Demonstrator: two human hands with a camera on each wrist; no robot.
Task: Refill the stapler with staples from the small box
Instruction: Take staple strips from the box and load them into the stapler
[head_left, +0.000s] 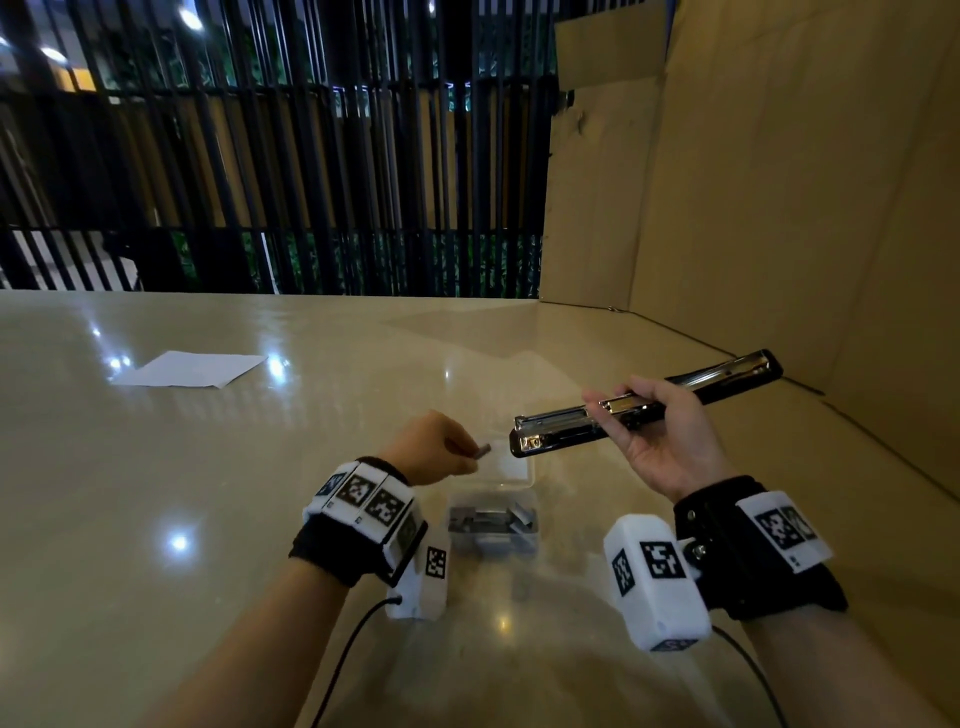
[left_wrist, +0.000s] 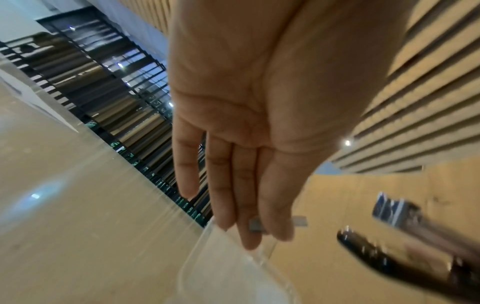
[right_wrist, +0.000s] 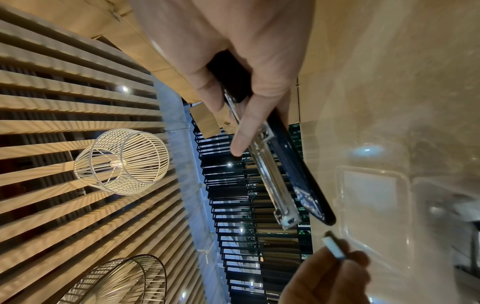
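Note:
My right hand (head_left: 660, 431) grips a long black and chrome stapler (head_left: 644, 402) above the table, flipped open so its metal staple channel (right_wrist: 272, 176) shows. Its front end points left toward my left hand (head_left: 441, 449). That hand pinches a short grey strip of staples (head_left: 118, 449) between thumb and fingers, a little left of the stapler's tip. The strip (right_wrist: 335, 246) shows again in the right wrist view, just below the channel's end, and the same strip (left_wrist: 255, 225) peeks from behind my thumb in the left wrist view. A small clear plastic box (head_left: 493, 519) with several staple strips lies open on the table under my hands.
The box's clear lid (head_left: 511, 467) lies flat behind it. A white sheet of paper (head_left: 189, 369) lies at the far left of the glossy beige table (head_left: 208, 493). Tall cardboard panels (head_left: 779, 208) wall off the right side. Black railings (head_left: 285, 182) stand behind the table.

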